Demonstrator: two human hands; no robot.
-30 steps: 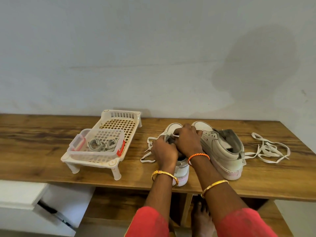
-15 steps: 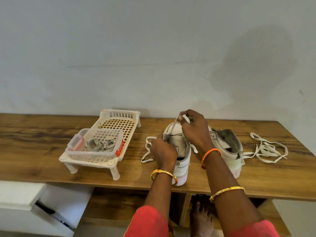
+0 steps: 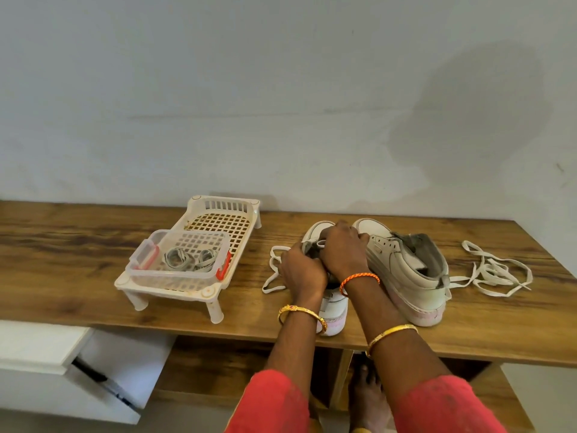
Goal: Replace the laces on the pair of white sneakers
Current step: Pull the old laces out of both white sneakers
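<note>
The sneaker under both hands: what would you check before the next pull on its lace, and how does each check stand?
1. Left hand steadies the near sneaker: ok.
2. Right hand pinches the lace end: ok.
3. Lace through the correct eyelet: cannot tell, hands hide it.
4. Lace's slack lies loose on the table: ok.
5. Other sneaker laced: not ok.

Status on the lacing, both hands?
Left hand and right hand both gripping the near white sneaker, working its lace. Second white sneaker unlaced, untouched. Loose white lace lies clear on the right.
</note>
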